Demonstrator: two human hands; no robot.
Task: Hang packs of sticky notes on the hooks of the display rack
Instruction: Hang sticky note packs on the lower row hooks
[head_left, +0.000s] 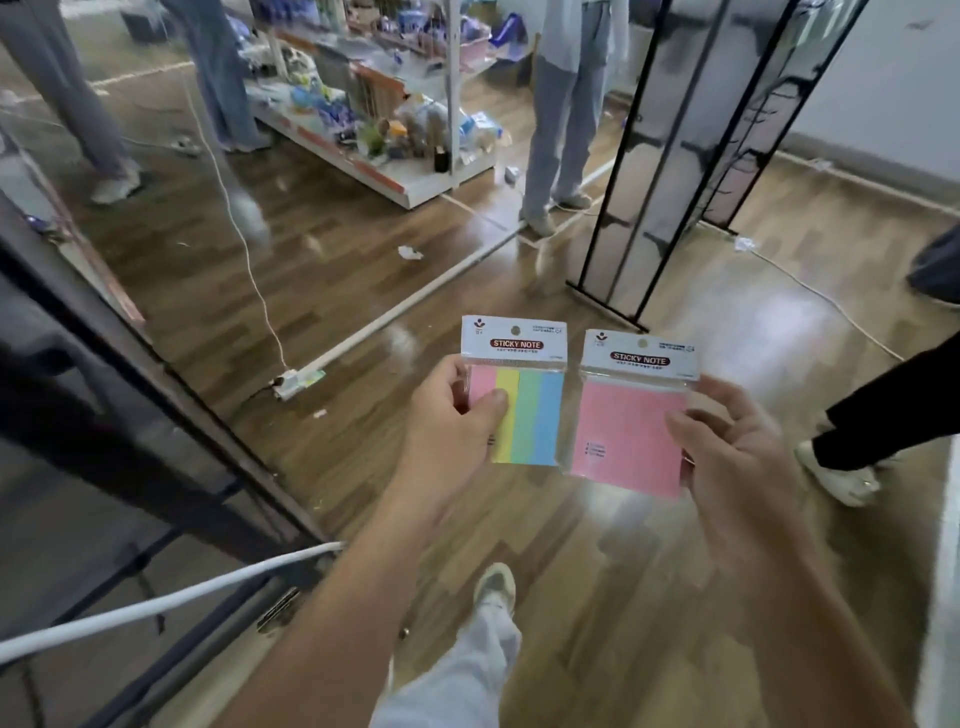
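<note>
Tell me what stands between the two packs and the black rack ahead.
Nothing visible does: only open floor lies between the striped pack in the left hand, the pink pack in the right hand, and the rack. A person stands just left of it.

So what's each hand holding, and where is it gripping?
The left hand pinches the striped sticky note pack by its left edge; the right hand holds the pink sticky note pack by its right edge.

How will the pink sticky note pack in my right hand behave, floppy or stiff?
The pink pack is probably fairly stiff: it stands flat though the right hand pinches only one edge. Likely light, for the same reason. Its glossy sleeve may be slippery.
</note>
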